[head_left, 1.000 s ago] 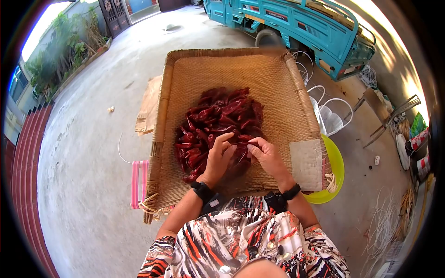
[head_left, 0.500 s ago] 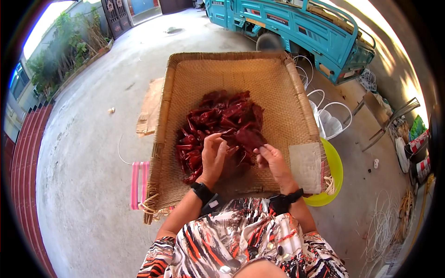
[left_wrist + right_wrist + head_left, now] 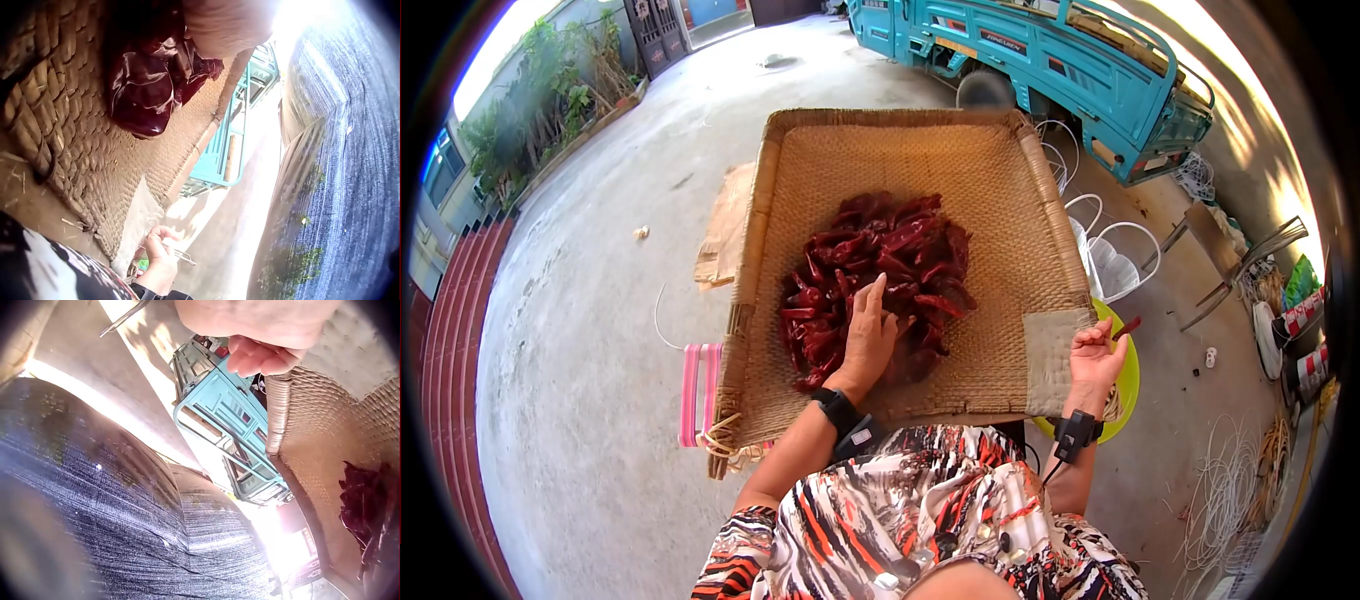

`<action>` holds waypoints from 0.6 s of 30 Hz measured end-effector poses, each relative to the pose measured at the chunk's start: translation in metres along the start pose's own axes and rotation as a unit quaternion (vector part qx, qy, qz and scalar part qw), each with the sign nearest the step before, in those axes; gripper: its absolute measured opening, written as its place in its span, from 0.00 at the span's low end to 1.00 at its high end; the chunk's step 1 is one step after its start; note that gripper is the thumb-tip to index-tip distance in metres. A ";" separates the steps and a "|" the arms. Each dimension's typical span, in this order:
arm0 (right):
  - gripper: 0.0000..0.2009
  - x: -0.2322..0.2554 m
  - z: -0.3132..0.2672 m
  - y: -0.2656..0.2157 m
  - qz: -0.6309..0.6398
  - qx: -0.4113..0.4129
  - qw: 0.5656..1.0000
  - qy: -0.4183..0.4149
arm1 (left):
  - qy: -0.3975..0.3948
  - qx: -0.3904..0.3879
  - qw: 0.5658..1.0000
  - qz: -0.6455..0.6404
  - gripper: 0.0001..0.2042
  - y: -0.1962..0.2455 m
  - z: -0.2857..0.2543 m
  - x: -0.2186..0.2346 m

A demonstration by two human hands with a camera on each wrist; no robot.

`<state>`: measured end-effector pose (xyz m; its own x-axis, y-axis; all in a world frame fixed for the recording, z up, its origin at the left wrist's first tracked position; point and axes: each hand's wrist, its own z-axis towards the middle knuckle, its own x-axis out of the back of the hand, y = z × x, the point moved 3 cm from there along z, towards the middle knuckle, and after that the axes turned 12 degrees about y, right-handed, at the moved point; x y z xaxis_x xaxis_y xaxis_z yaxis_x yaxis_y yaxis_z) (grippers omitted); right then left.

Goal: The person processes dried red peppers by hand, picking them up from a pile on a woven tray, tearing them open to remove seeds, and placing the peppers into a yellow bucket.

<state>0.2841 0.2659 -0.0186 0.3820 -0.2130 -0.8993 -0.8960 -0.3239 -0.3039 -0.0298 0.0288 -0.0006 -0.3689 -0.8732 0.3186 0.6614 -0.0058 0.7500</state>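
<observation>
A heap of dried red chili peppers (image 3: 900, 240) lies in a large woven basket (image 3: 1000, 240) in the head view. Over the near side of the heap is my left hand (image 3: 868, 340), its index finger extended and its fingertips at the peppers. The left wrist view shows glossy dark red peppers (image 3: 144, 94) close by that hand. My right hand (image 3: 1098, 357) is beyond the basket's right edge, over a yellow tub (image 3: 1132, 375). Its fingers are curled, and one dried red chili pepper (image 3: 1128, 327) juts out at its thumb and index finger.
A pale patch (image 3: 1055, 350) covers the basket's near right corner. White bags (image 3: 1115, 265) with loop handles stand to the right, and a metal chair (image 3: 1230, 250) is farther out. Behind is a blue cargo vehicle (image 3: 1090, 80). Cardboard (image 3: 725, 230) lies at left.
My right hand has moved right, from the heap to over the yellow tub, taking a chili pepper along. My left hand has stayed at the heap, with its index finger straighter.
</observation>
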 end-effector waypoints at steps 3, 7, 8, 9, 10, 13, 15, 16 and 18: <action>0.16 0.003 -0.001 0.005 -0.029 -0.006 0.999 0.013 | -0.023 -0.008 0.998 0.058 0.26 0.001 0.001 0.000; 0.12 -0.016 -0.019 0.038 -0.096 -0.036 0.995 -0.004 | -0.017 0.010 0.998 0.064 0.18 0.002 0.000 0.000; 0.11 -0.018 -0.022 0.047 -0.127 -0.041 0.991 -0.013 | -0.011 0.011 0.998 0.067 0.17 0.002 0.000 0.001; 0.10 -0.021 -0.026 0.058 -0.157 -0.047 0.986 -0.022 | -0.005 0.011 0.997 0.070 0.16 0.003 0.000 0.002; 0.09 -0.031 -0.038 0.068 -0.174 -0.053 0.983 -0.019 | 0.000 0.012 0.997 0.074 0.15 0.005 0.000 0.002; 0.07 -0.048 -0.056 0.086 -0.280 -0.016 0.958 -0.065 | -0.022 -0.010 0.995 0.096 0.15 0.017 0.004 0.005; 0.06 -0.055 -0.065 0.092 -0.318 -0.003 0.943 -0.100 | -0.041 0.010 0.993 0.114 0.16 0.022 0.005 0.006; 0.06 -0.058 -0.068 0.094 -0.339 0.003 0.935 -0.109 | -0.049 0.019 0.991 0.123 0.16 0.022 0.006 0.006; 0.06 -0.060 -0.073 0.099 -0.359 0.005 0.927 -0.111 | -0.049 0.029 0.991 0.122 0.16 0.017 0.005 0.004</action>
<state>0.1888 0.1795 0.0278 0.8252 0.2494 -0.5069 -0.4315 -0.3008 -0.8505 -0.0229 0.0277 0.0161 -0.2661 -0.7934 0.5475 0.7017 0.2300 0.6743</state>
